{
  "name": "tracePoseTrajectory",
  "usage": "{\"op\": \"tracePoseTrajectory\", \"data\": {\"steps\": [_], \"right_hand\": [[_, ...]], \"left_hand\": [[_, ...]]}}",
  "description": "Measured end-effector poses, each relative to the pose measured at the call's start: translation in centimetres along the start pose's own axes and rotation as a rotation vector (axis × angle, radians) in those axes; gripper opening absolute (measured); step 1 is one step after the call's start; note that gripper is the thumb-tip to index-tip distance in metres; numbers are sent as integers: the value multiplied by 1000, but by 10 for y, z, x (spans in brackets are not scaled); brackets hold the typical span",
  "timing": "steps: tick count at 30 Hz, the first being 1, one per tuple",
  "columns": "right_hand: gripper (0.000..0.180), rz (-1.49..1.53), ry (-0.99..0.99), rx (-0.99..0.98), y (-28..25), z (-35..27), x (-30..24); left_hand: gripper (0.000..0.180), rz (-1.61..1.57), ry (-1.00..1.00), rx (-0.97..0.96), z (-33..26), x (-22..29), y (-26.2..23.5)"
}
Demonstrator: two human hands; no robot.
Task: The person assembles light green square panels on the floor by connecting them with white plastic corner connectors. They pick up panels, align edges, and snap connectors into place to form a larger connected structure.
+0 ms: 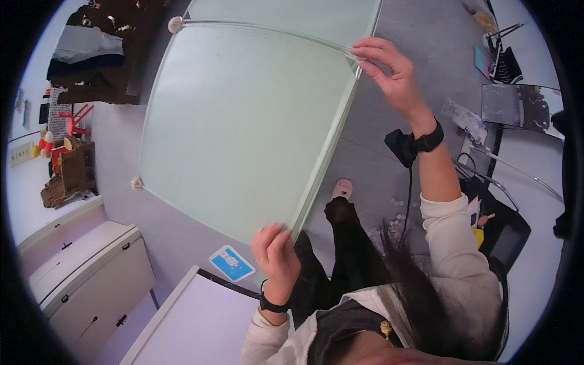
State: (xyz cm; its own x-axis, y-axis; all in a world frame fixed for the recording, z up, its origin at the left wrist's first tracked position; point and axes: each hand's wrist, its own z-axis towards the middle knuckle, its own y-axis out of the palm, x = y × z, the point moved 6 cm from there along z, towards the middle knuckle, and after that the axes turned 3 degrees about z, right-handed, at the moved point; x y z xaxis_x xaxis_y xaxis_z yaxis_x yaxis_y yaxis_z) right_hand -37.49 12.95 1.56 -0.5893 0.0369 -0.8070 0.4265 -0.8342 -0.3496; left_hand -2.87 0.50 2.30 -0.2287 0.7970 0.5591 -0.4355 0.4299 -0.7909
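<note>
The pale green panel (243,121) runs lengthwise away, the left hand (277,258) gripping its near corner, the right hand (392,70) pinching its far right corner.

- The panel (237,121) lies before the person; a second panel (292,13) lies beyond its far edge.
- Left hand (277,258): at the panel's near right corner.
- Right hand (389,70): at its far right corner.
- One knob (176,25) sits at the far left corner, another knob (137,184) at the near left.
- Card (232,263): between the near edge and the table (194,322).
- Slipper (342,187): right of the right edge.
</note>
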Motion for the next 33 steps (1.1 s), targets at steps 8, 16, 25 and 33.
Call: {"op": "tracePoseTrajectory", "data": {"steps": [8, 16, 25, 33], "right_hand": [[19, 27, 139, -21, 0, -3, 7], [18, -84, 14, -177, -3, 5, 5], [29, -183, -29, -353, 5, 20, 5], [38, -235, -67, -436, 3, 24, -4]], "left_hand": [[32, -40, -1, -19, -4, -5, 0], [45, 12, 72, -87, -12, -9, -1], [47, 33, 83, -92, -14, -12, -3], [46, 29, 93, -65, -18, -16, -3]]}}
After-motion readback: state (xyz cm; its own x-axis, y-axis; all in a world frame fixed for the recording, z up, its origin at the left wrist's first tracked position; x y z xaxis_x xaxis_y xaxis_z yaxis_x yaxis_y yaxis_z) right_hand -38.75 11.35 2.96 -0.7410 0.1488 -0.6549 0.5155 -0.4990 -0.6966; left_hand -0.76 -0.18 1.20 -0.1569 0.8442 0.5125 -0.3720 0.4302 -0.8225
